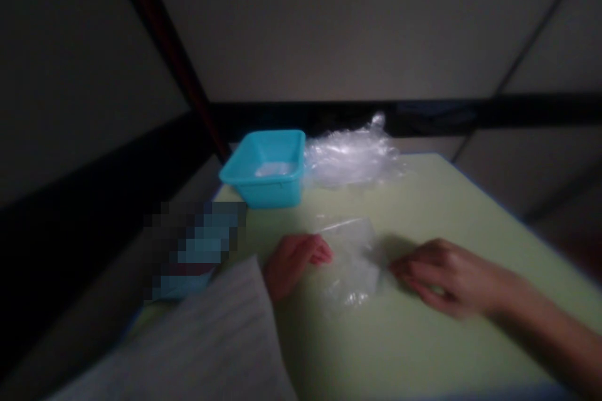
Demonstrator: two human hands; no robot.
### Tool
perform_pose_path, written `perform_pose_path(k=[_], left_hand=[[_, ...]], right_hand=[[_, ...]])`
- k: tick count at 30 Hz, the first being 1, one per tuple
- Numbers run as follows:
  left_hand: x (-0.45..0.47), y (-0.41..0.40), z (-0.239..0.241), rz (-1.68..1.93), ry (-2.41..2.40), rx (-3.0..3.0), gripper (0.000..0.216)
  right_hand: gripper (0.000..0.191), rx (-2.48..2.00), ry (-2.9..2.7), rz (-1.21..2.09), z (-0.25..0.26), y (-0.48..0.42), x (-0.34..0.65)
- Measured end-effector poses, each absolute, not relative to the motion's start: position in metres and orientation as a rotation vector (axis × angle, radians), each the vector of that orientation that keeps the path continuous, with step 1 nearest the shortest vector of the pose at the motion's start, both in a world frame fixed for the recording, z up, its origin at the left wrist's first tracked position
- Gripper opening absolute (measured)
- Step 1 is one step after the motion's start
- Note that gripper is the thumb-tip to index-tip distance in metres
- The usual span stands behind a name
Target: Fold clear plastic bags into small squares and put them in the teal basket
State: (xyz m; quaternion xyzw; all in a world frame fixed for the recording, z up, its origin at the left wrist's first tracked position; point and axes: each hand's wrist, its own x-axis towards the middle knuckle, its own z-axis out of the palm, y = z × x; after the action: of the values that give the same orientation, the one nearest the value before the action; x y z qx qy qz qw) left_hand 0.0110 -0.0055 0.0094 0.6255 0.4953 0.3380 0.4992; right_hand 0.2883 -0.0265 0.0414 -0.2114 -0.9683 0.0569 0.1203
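Observation:
A clear plastic bag [353, 263] lies on the pale yellow-green table [399, 351] between my hands, its surface catching the light. Curled fingers of my left hand [301, 257] are closed at the bag's left edge. On the other side, my right hand [444, 276] has its fingers pinched together at the bag's right edge. Blur hides exactly how much plastic each hand grips.
A turquoise plastic basin [273, 194] with something whitish inside stands at the table's far left. Beside it is a heap of crumpled clear plastic [352, 156]. A blurred-out bluish patch [202, 250] lies at the left edge. Pale panels [352, 25] rise behind the table.

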Motion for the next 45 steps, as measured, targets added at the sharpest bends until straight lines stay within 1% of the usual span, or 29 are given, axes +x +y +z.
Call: perform_pose_path(k=[4,9,13,20,24,29,37,41,45], left_hand=[[0.011,-0.005,0.007,0.815,1.207,1.521,0.053],[0.013,-0.005,0.005,0.817,1.204,1.523,0.052],[0.012,-0.005,0.005,0.821,1.204,1.511,0.053],[0.012,-0.004,0.003,0.821,1.19,1.469,0.053],[0.011,-0.003,0.003,0.821,1.199,1.48,0.054],[0.011,-0.004,0.004,0.825,1.197,1.489,0.053],[0.012,-0.004,0.004,0.832,1.198,1.489,0.052],[0.013,-0.004,0.004,0.829,1.202,1.491,0.054],[0.013,-0.004,0.003,0.835,1.22,1.49,0.053]], right_hand=[[0.019,-0.572,-2.881,0.084,0.038,-0.023,0.286],[0.023,-0.451,-2.939,-0.011,0.033,-0.021,0.281],[0.026,-0.498,-2.895,-0.119,0.027,-0.018,0.28],[0.019,-0.471,-2.904,-0.043,0.027,-0.015,0.283],[0.027,-0.451,-2.921,-0.022,0.029,-0.011,0.284],[0.023,-0.393,-2.862,-0.067,0.027,-0.005,0.284],[0.024,-0.353,-2.771,-0.218,0.019,0.003,0.283],[0.024,-0.314,-2.76,-0.224,0.015,0.009,0.284],[0.027,-0.3,-2.761,-0.147,0.012,0.012,0.285]])
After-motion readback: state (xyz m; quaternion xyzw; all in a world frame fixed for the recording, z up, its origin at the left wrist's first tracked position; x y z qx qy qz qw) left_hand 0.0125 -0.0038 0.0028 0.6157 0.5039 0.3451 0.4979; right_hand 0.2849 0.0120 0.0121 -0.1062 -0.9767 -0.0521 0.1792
